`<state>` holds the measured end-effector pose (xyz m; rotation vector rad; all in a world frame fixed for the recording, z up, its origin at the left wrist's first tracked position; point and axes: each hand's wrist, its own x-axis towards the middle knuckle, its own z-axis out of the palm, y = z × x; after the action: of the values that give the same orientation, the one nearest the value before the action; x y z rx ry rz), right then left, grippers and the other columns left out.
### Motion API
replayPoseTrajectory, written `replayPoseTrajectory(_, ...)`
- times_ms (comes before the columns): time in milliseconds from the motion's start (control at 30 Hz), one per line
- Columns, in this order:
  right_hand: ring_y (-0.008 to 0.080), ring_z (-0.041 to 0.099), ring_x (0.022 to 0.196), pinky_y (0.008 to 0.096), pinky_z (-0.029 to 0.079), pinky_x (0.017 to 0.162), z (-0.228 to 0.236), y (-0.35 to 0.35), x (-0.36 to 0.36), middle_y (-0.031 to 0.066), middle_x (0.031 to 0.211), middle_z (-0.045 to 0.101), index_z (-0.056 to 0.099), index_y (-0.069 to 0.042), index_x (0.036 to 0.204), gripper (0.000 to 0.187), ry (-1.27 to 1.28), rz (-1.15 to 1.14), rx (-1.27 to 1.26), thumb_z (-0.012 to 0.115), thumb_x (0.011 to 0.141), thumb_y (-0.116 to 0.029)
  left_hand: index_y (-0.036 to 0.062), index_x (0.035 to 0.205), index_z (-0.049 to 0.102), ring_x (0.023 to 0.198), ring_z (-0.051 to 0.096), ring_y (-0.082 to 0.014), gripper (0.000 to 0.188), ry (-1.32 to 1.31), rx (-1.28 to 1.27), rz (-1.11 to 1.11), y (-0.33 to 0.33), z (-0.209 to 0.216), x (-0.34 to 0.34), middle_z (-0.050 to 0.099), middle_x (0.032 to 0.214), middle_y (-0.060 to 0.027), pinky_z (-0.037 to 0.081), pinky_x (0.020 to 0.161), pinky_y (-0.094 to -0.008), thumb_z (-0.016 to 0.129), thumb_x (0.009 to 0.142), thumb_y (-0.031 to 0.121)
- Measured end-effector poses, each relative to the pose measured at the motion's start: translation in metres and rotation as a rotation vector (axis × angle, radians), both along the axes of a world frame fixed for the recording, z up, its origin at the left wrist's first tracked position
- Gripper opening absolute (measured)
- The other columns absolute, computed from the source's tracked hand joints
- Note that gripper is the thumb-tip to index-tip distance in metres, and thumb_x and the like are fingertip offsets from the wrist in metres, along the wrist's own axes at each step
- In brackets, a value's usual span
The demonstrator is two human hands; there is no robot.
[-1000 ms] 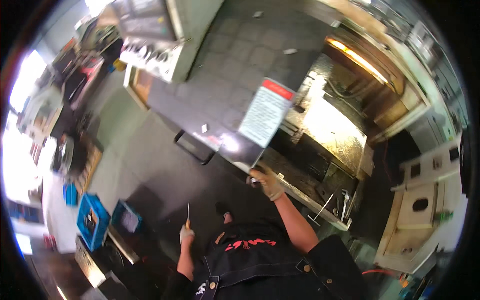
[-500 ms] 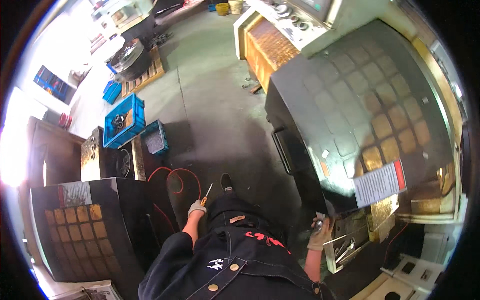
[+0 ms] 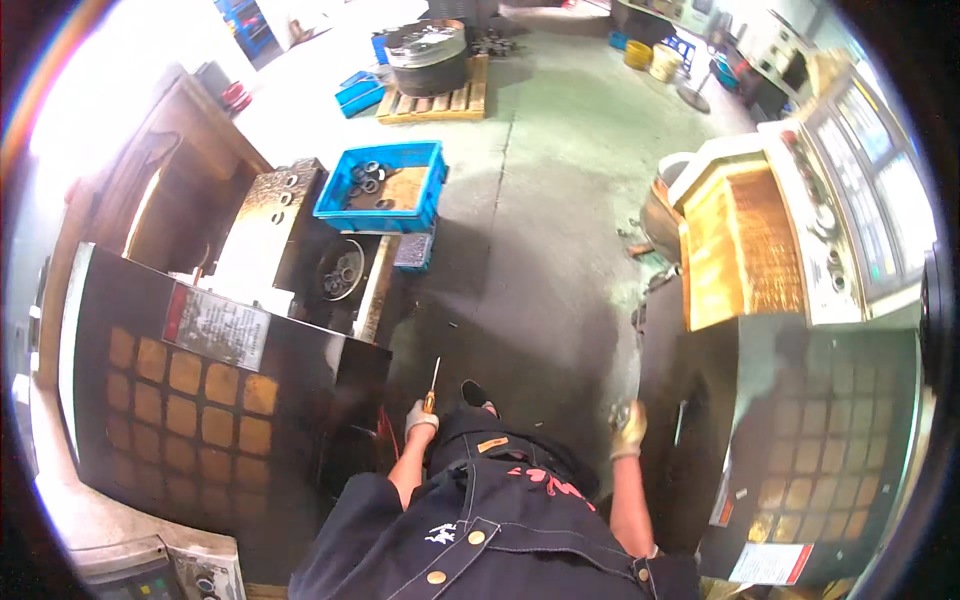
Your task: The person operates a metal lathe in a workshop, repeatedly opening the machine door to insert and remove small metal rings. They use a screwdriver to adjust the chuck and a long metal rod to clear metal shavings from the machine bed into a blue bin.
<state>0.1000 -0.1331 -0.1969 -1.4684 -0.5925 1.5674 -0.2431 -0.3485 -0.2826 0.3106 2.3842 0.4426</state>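
My left hand (image 3: 421, 420), in a pale work glove, is closed round the orange handle of a screwdriver (image 3: 432, 398), its thin shaft pointing up and away from me. On the other side of my body, my right hand (image 3: 631, 436), also gloved, is closed on a small rounded metal part (image 3: 621, 413). Its exact shape is too small to make out. That hand is beside the dark side of the right machine (image 3: 690, 400) and looks apart from it. The left hand is nearest the dark machine door (image 3: 300, 385) with small square panes.
A blue crate (image 3: 378, 215) with several dark rings stands ahead on the left, beside a round tray (image 3: 343, 270) of rings. Further off, a drum (image 3: 428, 70) sits on a wooden pallet (image 3: 440, 112). A control panel (image 3: 850, 180) juts in at right. Concrete floor (image 3: 510, 200) runs between.
The view has turned, and both machines appear shifted. My right hand, with the metal part, has come away from the opening at the right machine. The screwdriver stays in my left hand.
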Motion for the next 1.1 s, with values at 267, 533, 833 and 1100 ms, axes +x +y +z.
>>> replayPoseTrajectory(267, 0.0166, 0.055, 0.096, 0.0309, 0.046, 0.080, 0.069, 0.126, -0.254, 0.0061, 0.106, 0.057, 0.053, -0.005, 0.108, 0.026, 0.233, 1.112, 0.323, 0.046, 0.086, -0.017, 0.0090, 0.110, 0.051, 0.101, 0.052, -0.0376, 0.039, -0.070, -0.029, 0.488, -0.107, -0.096, -0.006, 0.056, 0.104, -0.0222, 0.042, 0.084, -0.0414, 0.047, 0.071, 0.012)
replayPoseTrajectory(533, 0.0194, 0.058, 0.091, 0.0293, 0.049, 0.073, 0.020, 0.047, -0.447, 0.0101, 0.101, 0.059, 0.053, -0.005, 0.107, 0.029, 0.591, 1.585, -0.301, 0.048, 0.089, -0.028, 0.0084, 0.112, 0.050, 0.101, 0.052, -0.0372, 0.040, -0.188, -0.094, 0.878, -0.157, -0.094, 0.066, 0.056, 0.105, -0.0219, 0.042, 0.084, -0.0408, 0.047, 0.071, 0.012)
replayPoseTrajectory(833, 0.0192, 0.056, 0.078, 0.0405, 0.048, 0.070, -0.045, 0.013, -0.587, 0.0023, 0.088, 0.058, 0.056, -0.010, 0.097, 0.017, 0.508, 1.361, -0.731, 0.058, 0.082, -0.018, 0.0078, 0.114, 0.049, 0.101, 0.053, -0.0368, 0.042, -0.131, -0.064, 1.158, -0.112, -0.057, 0.071, 0.056, 0.105, -0.0215, 0.042, 0.083, -0.0401, 0.047, 0.072, 0.012)
replayPoseTrajectory(1100, 0.0367, 0.050, 0.102, 0.0448, 0.044, 0.087, -0.034, 0.011, -0.647, 0.0232, 0.124, 0.039, 0.017, -0.005, 0.135, 0.069, 0.252, 1.260, -0.933, 0.058, 0.081, -0.021, 0.0072, 0.116, 0.048, 0.101, 0.053, -0.0363, 0.043, -0.055, -0.035, 1.281, -0.046, -0.032, 0.041, 0.056, 0.106, -0.0212, 0.042, 0.083, -0.0396, 0.046, 0.073, 0.012)
